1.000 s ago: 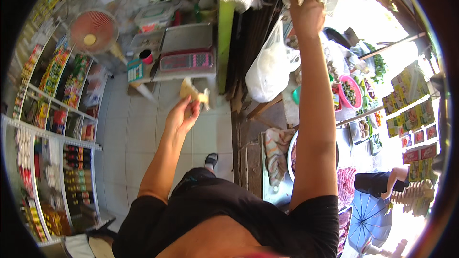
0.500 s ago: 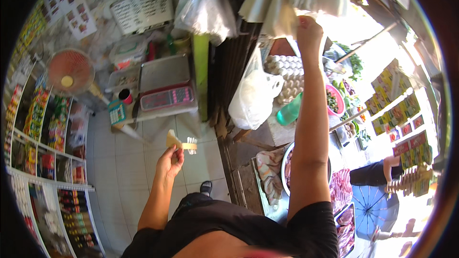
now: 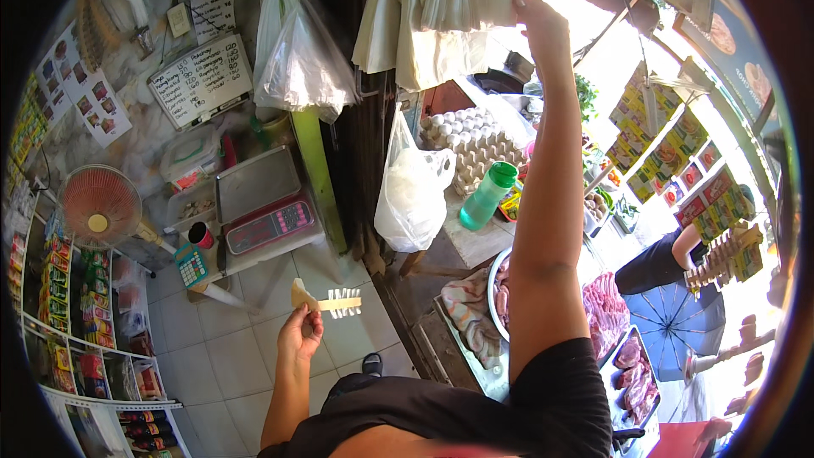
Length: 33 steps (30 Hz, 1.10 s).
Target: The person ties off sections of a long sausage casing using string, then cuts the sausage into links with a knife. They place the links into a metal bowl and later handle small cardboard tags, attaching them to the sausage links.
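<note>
My left hand [image 3: 300,332] is closed round a tan strip [image 3: 326,304] with a row of small white pieces along it; their kind is not clear. The strip's torn, wider end sticks up over the fingers. At full stretch my right arm reaches up to a bunch of off-white plastic bags [image 3: 417,13] hanging at the top. My right hand [image 3: 544,24] pinches the right edge of one of them, its fingertips partly lost in glare. Below it are egg trays [image 3: 479,148], a green bottle [image 3: 489,195] and a filled white plastic bag [image 3: 410,191].
A table at left holds a scale [image 3: 270,225], a metal tray [image 3: 259,185] and a calculator [image 3: 191,263]. A fan [image 3: 100,203] stands beside shelves of packets [image 3: 95,297]. Raw meat [image 3: 605,314] lies at right, near a blue umbrella [image 3: 674,331] and a person's arm [image 3: 685,248].
The view has swung to the right. My right hand has gone from amid the hanging bags to their right edge. My left hand still holds the strip, now showing more of its length.
</note>
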Each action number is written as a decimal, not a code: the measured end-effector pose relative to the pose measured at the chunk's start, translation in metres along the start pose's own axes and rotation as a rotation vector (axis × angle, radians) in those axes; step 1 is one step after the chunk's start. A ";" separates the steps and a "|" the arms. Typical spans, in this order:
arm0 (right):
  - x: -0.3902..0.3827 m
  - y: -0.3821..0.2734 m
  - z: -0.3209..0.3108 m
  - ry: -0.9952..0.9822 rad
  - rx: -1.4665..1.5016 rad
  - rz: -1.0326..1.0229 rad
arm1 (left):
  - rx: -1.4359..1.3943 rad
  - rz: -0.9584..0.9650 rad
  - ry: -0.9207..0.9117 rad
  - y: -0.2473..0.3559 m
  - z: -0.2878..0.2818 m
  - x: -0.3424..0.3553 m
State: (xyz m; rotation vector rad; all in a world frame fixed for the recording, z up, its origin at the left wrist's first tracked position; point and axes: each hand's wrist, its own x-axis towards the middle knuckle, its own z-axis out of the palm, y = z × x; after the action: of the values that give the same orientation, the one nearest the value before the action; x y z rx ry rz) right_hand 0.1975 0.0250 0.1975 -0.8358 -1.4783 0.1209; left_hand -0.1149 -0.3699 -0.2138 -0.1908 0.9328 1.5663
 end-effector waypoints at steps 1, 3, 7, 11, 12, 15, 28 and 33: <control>0.007 0.010 0.001 -0.066 -0.046 -0.066 | -0.013 -0.005 -0.017 0.000 -0.001 -0.001; 0.019 0.025 0.004 -0.119 -0.168 -0.046 | -0.012 -0.005 0.002 0.000 -0.004 -0.002; 0.026 0.029 0.004 -0.192 0.260 0.110 | -0.019 -0.013 -0.005 0.002 -0.007 0.000; 0.024 0.012 -0.006 -0.164 0.178 0.013 | -0.007 -0.029 -0.026 0.005 -0.007 0.005; 0.023 0.009 -0.006 -0.186 0.182 -0.037 | 0.006 -0.031 -0.002 0.006 -0.006 0.006; 0.030 0.002 -0.011 -0.279 0.207 0.064 | 0.015 -0.031 0.008 0.006 -0.006 0.010; -0.118 -0.034 0.020 -0.436 0.451 0.442 | -0.015 -0.099 -0.035 0.005 -0.006 0.018; -0.202 -0.143 0.003 -1.325 1.497 0.126 | 0.039 -0.057 -0.051 0.008 -0.024 0.026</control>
State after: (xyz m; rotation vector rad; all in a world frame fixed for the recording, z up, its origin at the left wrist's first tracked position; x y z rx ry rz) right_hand 0.1074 -0.1887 0.1113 0.5830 -1.8409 1.8816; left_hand -0.1374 -0.3654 -0.2418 -0.1481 0.9093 1.4932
